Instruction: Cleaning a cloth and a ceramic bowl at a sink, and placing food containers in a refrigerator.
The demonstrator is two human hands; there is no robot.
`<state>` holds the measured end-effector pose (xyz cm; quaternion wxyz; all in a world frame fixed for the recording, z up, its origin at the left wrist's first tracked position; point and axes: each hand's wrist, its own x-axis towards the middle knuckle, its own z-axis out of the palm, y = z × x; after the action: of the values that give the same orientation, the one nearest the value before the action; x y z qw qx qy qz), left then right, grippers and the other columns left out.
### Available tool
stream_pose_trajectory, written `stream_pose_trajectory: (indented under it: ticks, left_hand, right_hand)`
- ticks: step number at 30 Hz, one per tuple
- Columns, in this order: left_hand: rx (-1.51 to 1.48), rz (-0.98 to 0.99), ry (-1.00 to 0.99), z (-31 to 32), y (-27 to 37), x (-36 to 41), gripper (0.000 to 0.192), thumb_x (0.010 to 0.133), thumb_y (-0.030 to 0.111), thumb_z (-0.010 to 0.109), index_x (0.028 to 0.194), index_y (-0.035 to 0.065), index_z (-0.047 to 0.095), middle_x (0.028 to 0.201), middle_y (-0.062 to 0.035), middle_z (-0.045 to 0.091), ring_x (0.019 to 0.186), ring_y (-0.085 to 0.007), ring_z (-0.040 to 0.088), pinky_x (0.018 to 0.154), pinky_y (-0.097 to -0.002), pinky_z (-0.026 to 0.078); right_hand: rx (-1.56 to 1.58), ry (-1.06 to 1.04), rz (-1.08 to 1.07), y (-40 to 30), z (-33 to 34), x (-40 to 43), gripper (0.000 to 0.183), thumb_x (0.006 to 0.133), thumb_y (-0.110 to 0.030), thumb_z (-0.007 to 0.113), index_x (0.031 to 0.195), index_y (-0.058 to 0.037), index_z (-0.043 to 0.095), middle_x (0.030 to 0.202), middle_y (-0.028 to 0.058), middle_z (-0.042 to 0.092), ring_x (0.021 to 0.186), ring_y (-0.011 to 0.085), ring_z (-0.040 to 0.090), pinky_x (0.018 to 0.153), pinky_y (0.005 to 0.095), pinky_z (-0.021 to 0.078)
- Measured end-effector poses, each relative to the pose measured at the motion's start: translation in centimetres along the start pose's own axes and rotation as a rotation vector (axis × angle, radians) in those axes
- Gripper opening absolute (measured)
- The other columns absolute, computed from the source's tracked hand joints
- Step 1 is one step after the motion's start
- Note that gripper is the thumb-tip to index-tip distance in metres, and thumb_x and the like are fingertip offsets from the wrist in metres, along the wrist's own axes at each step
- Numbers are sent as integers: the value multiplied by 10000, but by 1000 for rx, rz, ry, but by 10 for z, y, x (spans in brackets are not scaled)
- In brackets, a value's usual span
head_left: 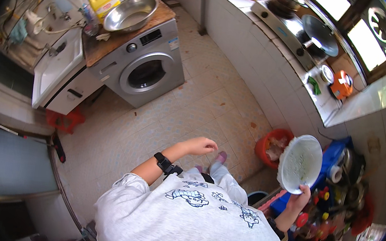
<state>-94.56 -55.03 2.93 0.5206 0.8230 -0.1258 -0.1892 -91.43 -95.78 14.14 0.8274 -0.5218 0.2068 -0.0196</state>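
My right hand grips the rim of a white plastic basin. The basin is tilted, its inside facing me, with wet drops and small green bits on it. It hangs in front of a red bucket and hides part of it. Over the tiled floor, my left hand is held out before my body with fingers loosely bent and nothing in it.
A steel bowl and a yellow jug stand on the washing machine, beside a white sink. A gas stove with a wok lines the window. Crowded kitchenware fills the right.
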Motion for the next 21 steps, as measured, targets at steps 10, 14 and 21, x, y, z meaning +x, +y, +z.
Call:
stream_pose_trajectory:
  ticks: [10,14,21]
  left_hand:
    - [-696,-140,577,-67,4,10,326,894,248,485,1102,1,528,953,-85,594,848,-150,581,762,-277,477]
    - [-876,-108,737,-86,19,-18,426,896,316,464,1182,2,451,992,-112,588,907,-187,585,765,-305,487]
    - [-938,-165,1196,-101,6,-76,377,831,221,595,1089,-19,460,931,-84,574,790,-142,585,680,-270,507]
  right_hand:
    - [-324,-578,258,75,209,135,189,629,-8,473,786,47,563,723,65,570,657,137,521,597,238,400]
    - [-430,-877,345,117,295,146,186,652,-24,479,802,33,574,712,60,575,593,138,535,528,219,427]
    - [-656,-1205,521,205,411,86,181,666,-33,483,812,31,566,705,74,570,563,175,566,505,278,493]
